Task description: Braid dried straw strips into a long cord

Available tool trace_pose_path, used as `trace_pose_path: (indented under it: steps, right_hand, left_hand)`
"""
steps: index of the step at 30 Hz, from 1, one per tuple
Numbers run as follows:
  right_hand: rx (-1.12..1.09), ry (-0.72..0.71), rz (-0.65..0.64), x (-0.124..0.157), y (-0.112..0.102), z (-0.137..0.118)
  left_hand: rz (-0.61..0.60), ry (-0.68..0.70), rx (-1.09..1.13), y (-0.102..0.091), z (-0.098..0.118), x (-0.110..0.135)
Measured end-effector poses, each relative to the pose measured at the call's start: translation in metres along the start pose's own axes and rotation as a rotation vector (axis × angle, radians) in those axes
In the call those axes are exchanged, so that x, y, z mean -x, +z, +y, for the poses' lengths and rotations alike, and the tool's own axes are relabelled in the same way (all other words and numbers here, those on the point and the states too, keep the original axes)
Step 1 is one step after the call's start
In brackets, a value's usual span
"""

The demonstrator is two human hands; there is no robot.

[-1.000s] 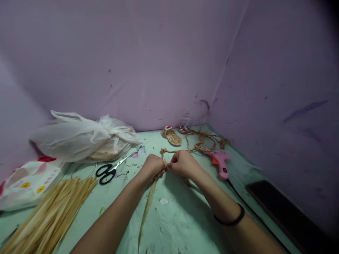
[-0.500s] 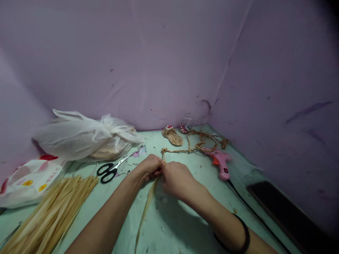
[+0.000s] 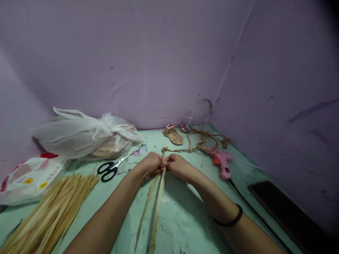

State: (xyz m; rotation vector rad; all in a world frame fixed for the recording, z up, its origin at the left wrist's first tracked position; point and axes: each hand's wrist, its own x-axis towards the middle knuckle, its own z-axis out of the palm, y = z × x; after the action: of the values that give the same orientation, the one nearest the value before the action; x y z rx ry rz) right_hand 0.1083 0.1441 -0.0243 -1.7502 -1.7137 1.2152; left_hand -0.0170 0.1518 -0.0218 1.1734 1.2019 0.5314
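My left hand (image 3: 149,165) and my right hand (image 3: 179,166) meet at the middle of the pale green table (image 3: 185,218), both closed in a pinch on the near end of a braided straw rope (image 3: 197,143). The rope runs away from my fingers and lies in loops by the far right corner. Two loose straw strips (image 3: 155,208) hang from my fingers toward me across the table. A dark band circles my right wrist.
Black-handled scissors (image 3: 109,170) lie left of my hands. A bundle of straw strips (image 3: 50,215) fills the near left, with white plastic bags (image 3: 87,135) behind. A small woven sandal (image 3: 173,135), a pink glue gun (image 3: 222,163) with its cord, and a dark slab (image 3: 286,211) lie right.
My right hand slid left and toward me, then returned to meet the left at the braid. Two strips now trail toward me where one showed before.
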Motion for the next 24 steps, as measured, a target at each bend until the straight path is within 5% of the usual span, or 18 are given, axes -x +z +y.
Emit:
trace_pose_path:
  steps: [5,10,17,21,24]
  right_hand:
    - [0.052,-0.067,0.075,-0.006,-0.003,0.008]
    - [-0.203,0.018,-0.004,-0.003,-0.004,0.012]
    - [-0.26,0.064,-0.057,-0.001,-0.006,0.011]
    - [-0.307,0.069,-0.068,0.002,-0.004,0.009]
    - [-0.372,0.068,-0.045,0.002,-0.002,0.011]
  left_hand:
    - [0.053,-0.035,-0.142,0.001,0.004,0.003]
    - [0.108,-0.009,-0.287,0.001,0.01,0.006]
    - [0.249,-0.036,-0.628,-0.004,0.022,0.018]
    - [0.313,-0.056,-0.706,0.018,0.026,0.029]
    - [0.505,0.043,-0.742,0.044,0.017,0.034]
